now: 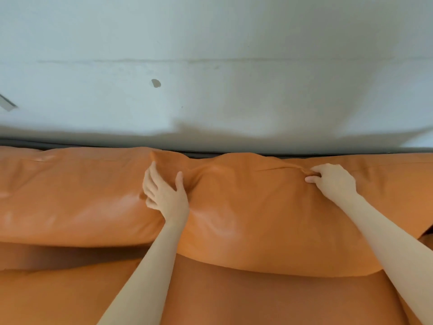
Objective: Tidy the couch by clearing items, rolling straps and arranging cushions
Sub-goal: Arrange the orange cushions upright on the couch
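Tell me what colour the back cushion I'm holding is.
Orange, plain with no pattern: the back cushion, head view.

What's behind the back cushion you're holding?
Behind the back cushion, a dark strip shows along its top edge, then the pale wall. Both hands, left hand and right hand, grip the cushion. Anything lower behind it is covered.
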